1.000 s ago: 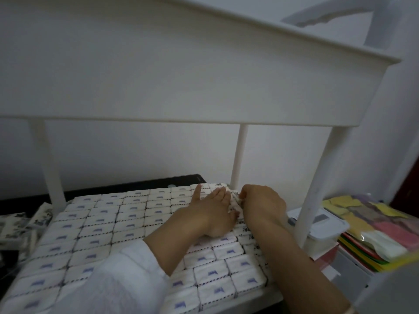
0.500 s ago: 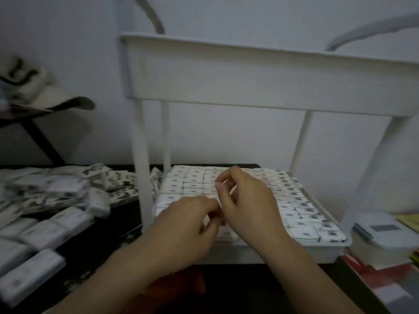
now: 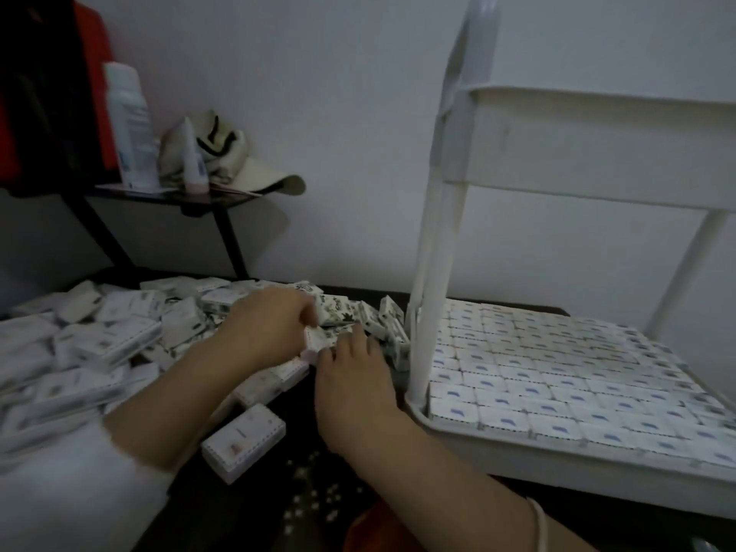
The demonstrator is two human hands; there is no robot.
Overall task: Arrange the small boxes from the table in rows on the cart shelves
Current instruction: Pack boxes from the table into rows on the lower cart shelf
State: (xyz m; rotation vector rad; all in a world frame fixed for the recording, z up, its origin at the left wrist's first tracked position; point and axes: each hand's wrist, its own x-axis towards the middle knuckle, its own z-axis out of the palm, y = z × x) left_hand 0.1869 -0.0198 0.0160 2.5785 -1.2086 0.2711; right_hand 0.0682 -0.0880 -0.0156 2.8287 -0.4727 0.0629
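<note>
You are picking from the pile of boxes (image 3: 119, 336) on the table (image 3: 239, 503). Your left hand (image 3: 271, 328) is pinching one box (image 3: 318, 338). Your right hand (image 3: 350, 376) is touching it, though I cannot tell whether it is gripping. The next move calls for finding a free spot on the crowded cart shelf (image 3: 517, 464).

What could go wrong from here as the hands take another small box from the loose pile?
The left hand grips a small white patterned box in the loose heap of boxes; pulling it may topple neighbours.
The white cart's lower shelf looks fully tiled, so squeezing another in could buckle the rows.
</note>
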